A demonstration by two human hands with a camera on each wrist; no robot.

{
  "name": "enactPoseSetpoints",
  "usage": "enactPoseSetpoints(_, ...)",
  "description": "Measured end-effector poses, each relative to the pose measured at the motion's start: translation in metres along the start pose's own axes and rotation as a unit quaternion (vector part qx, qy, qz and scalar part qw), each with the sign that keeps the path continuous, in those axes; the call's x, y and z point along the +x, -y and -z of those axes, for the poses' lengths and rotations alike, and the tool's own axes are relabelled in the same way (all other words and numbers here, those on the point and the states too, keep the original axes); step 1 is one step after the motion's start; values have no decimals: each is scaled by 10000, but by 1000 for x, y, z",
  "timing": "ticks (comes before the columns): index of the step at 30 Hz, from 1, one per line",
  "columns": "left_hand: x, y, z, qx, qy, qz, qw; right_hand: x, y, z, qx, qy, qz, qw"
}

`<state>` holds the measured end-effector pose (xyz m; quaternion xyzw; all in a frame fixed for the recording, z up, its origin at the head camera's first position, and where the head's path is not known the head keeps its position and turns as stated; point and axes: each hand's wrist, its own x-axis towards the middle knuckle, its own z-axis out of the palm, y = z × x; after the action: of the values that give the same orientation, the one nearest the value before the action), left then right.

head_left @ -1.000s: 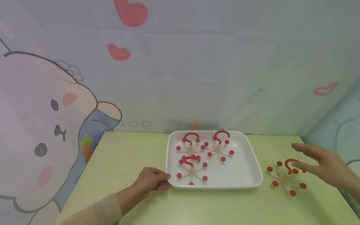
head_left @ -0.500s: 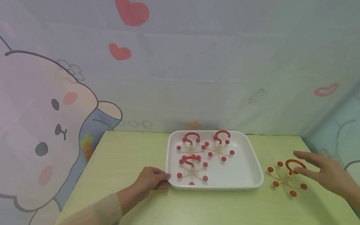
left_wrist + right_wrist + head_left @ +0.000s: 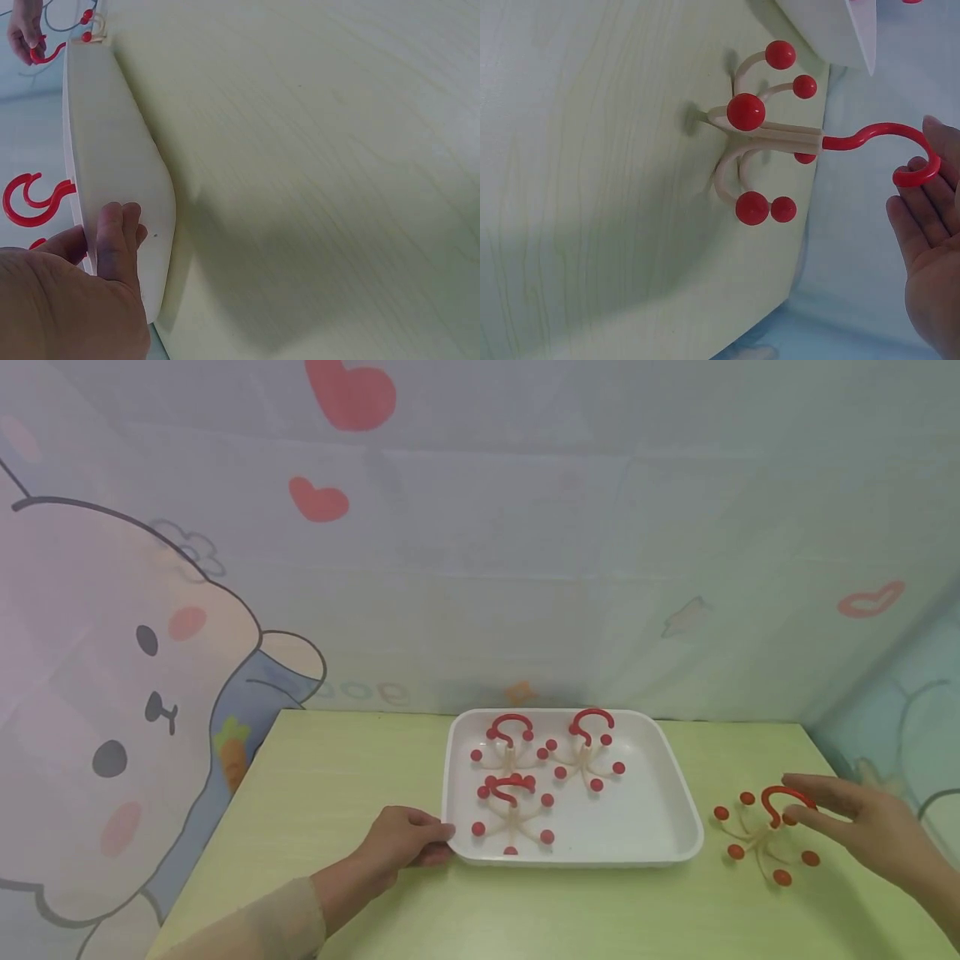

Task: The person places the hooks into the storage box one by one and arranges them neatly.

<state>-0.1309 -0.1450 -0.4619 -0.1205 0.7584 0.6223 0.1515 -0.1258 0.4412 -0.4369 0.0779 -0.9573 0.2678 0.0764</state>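
Note:
A hook hanger point(image 3: 784, 140) stands on the table right of the tray, with a red curved hook on top and beige arms tipped with red balls. My right hand point(image 3: 873, 828) is around its red hook point(image 3: 877, 129), fingers nearly straight, thumb on one side and fingers on the other. Whether they touch the hook is unclear. At the white tray's point(image 3: 630, 818) near left corner, my left hand point(image 3: 397, 845) pinches the rim, thumb over the edge and fingers against the outer wall point(image 3: 124, 142). Several similar hangers point(image 3: 585, 758) stand in the tray's left and middle.
The pale green table point(image 3: 352, 752) meets a printed cloth backdrop point(image 3: 525, 527) right behind the tray. Its right edge runs just beneath my right forearm. Bare tray floor shows right of the hangers.
My right hand has come down a little and its upper fingers have sunk to the hook's level. My left hand, the tray and the hangers stay where they were.

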Motion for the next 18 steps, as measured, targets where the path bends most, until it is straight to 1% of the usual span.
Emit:
enactPoseSetpoints(5, 1, 1, 0, -32, 11, -46, 10000, -2, 1, 0, 72, 65, -208, 9997)
enactPoseSetpoints(9, 2, 3, 1, -61, 38, -71, 9999, -2, 3, 0, 255, 83, -292, 9992)
enactPoseSetpoints(18, 2, 3, 1, -35, 117, -174, 9998, -1, 6, -2, 472, -165, -132, 9987)
